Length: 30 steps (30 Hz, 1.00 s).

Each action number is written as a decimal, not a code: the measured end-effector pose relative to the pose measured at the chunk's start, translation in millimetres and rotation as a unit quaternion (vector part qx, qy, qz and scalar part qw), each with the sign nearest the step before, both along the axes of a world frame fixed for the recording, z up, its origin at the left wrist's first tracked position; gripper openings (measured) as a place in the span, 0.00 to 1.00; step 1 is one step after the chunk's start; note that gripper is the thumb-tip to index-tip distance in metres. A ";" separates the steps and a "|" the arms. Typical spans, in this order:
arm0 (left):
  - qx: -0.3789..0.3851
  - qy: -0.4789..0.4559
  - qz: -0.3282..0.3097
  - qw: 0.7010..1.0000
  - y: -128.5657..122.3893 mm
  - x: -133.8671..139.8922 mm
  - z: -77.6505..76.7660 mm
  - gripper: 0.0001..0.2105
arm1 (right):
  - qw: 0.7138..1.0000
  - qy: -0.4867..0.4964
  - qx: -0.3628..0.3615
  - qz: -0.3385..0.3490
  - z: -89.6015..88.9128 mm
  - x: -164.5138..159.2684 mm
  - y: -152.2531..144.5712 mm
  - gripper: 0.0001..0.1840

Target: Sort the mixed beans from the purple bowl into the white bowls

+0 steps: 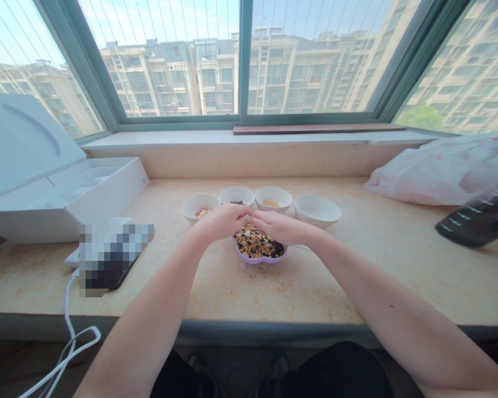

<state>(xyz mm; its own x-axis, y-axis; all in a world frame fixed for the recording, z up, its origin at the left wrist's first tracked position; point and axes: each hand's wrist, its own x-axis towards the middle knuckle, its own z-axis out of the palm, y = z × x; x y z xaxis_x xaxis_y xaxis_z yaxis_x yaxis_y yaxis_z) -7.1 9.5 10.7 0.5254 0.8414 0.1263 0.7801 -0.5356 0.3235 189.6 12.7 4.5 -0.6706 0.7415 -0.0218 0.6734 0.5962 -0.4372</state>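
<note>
A purple bowl with a curved, lobed edge (260,261) sits on the counter, filled with mixed beans and grains (255,244). Over its far side, my left hand (227,221) and my right hand (281,225) meet at the fingertips. Both hands have their fingers drawn together in a pinch; whatever is between them is too small to name. Just beyond stand white bowls: one with red and pale bits (190,205), one with dark bits (237,193), one with yellow grains (273,196). The rightmost white bowl (317,210) shows nothing inside. A thin pale handle-like piece pokes out beneath my right wrist.
On the left are an open white box (108,193) and a blurred-out phone-like device (116,257) with a white cable (68,309). A plastic bag (440,168) and a dark bottle (468,226) lie on the right. The window sill (170,139) borders the counter behind.
</note>
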 end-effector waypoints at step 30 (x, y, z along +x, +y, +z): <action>-0.025 -0.002 0.015 1.000 2.0 -5.1 -4.2 0.15 | 0.797 0.435 -0.418 -0.022 6.0 11.9 -3.1 0.13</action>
<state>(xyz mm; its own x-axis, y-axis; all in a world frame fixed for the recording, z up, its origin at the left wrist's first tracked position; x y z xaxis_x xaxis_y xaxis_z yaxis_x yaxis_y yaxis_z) -12.3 11.5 6.5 0.4997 0.8620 0.0854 0.7938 -0.4952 0.3530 201.5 9.6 10.4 -0.6755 0.7347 -0.0619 -0.0885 -0.1641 -0.9825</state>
